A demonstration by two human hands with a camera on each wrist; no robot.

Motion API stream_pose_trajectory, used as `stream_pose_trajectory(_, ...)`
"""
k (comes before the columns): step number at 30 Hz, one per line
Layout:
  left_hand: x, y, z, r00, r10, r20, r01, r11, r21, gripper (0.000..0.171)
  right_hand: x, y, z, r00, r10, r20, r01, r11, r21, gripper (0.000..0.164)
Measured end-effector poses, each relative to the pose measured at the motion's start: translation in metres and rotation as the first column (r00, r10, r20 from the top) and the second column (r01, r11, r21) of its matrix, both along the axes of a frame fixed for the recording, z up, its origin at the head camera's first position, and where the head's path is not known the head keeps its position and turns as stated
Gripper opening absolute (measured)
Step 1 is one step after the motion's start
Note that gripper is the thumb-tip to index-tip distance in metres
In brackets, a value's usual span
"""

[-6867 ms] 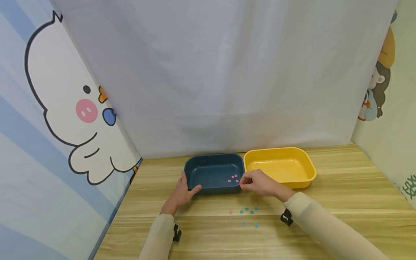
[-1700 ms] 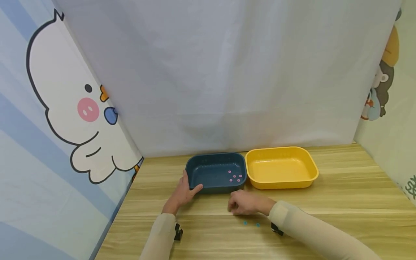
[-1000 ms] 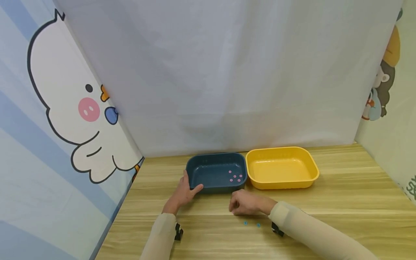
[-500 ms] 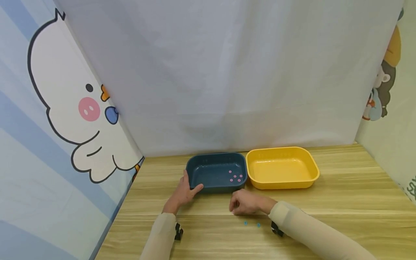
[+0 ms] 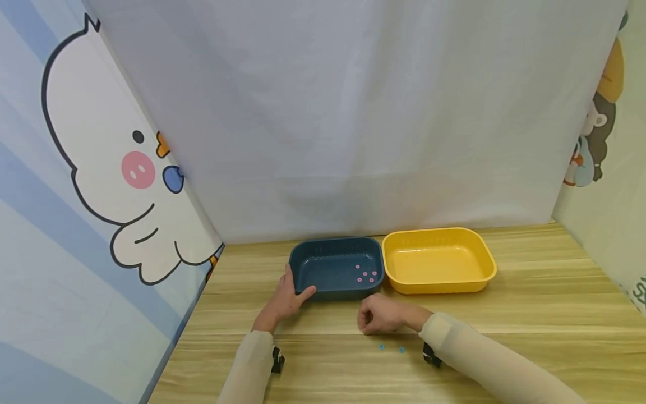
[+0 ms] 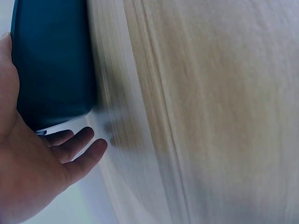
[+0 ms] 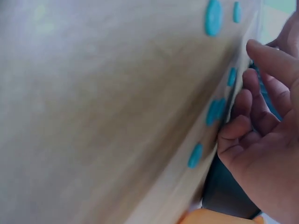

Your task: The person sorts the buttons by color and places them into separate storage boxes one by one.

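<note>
My left hand (image 5: 282, 297) rests at the left front corner of the dark blue tray (image 5: 335, 294), thumb along the near rim, fingers on the left side. In the left wrist view the fingers are nearly straight. Several small pink rings (image 5: 365, 274) lie in the tray's right half. My right hand (image 5: 381, 314) is lowered to the table in front of the tray, thumb and forefinger pinching where a loose pink ring lay; the fingers now hide that ring. Several blue rings (image 7: 214, 18) lie on the table around this hand, some hidden under it in the head view.
A yellow tray (image 5: 439, 288) stands against the dark blue one on its right. Both sit on the wood-grain table (image 5: 530, 292) close to a grey-white curtain (image 5: 333, 140). Printed cloth walls (image 5: 101, 140) border the table on the left and right.
My right hand has come down from the tray's right front corner to the table, and one more pink ring lies inside. The pink at its fingertips is now hidden. My left hand stays put.
</note>
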State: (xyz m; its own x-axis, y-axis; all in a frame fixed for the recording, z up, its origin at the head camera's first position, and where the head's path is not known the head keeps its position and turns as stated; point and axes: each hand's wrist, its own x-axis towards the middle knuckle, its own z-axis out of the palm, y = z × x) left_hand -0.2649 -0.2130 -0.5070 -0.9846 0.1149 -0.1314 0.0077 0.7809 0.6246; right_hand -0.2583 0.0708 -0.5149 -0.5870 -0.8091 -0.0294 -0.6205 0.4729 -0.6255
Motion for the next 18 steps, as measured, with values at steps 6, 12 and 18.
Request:
stream_pose_trajectory(6, -0.001, 0.001, 0.0, 1.0, 0.006, 0.008, -0.006, 1.0, 0.001, 0.108, 0.001, 0.007, 0.018, 0.998, -0.026, 0.062, 0.029, 0.998, -0.055, 0.007)
stream_pose_trajectory(12, 0.0, 0.001, 0.001, 1.0, 0.006, 0.003, -0.006, 1.0, 0.003, 0.103, -0.001, 0.014, 0.029, 0.997, -0.021, 0.077, 0.03, 0.994, -0.106, 0.005)
stream_pose_trajectory(18, 0.0, 0.001, 0.001, 1.0, 0.003, 0.004, -0.003, 1.0, 0.009, 0.102, -0.005, 0.022, 0.036, 0.995, -0.029, 0.095, 0.046, 0.984, -0.174, 0.002)
